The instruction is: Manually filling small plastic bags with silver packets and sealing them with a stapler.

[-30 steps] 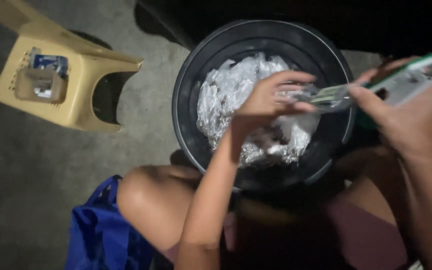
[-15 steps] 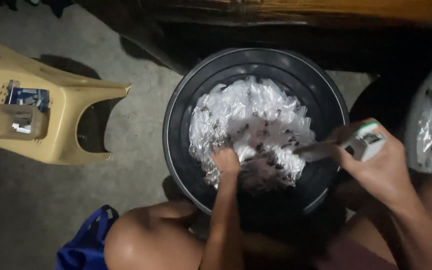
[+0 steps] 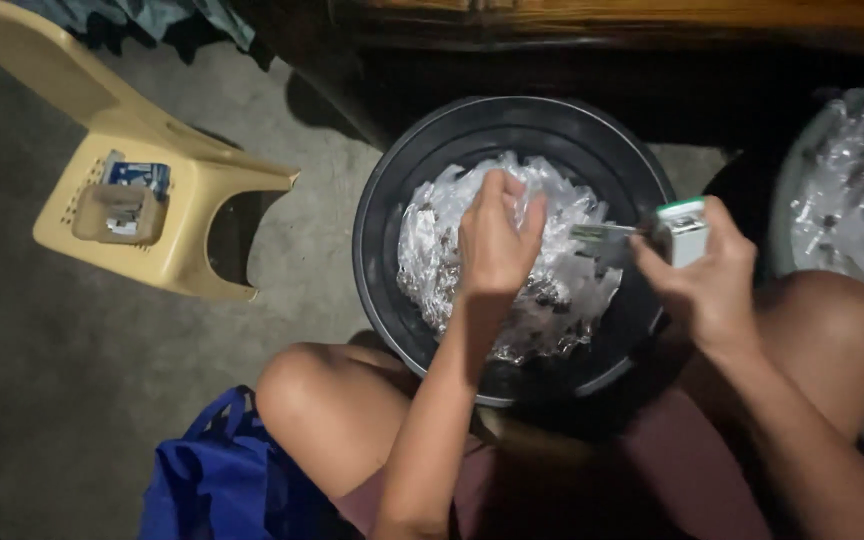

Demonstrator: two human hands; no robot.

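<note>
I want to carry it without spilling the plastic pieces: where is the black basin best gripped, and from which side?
Probably grip the black basin by its raised rim, from above, one hand on each far side. It is round, wide and deep, with no handles visible, and sits between the person's knees. The left hand is already reaching into the clear plastic pieces, while the right hand holds a small white object.

I see the basin (image 3: 382, 200) at the frame's centre, between the knees, with the heap of plastic wrappers (image 3: 572, 290) in it. My left hand (image 3: 497, 245) sits on that heap; my right hand (image 3: 707, 280) is just right of it, over the basin's right rim. The stool (image 3: 192, 210) stands upper left, a bag (image 3: 212, 480) lower left.
</note>
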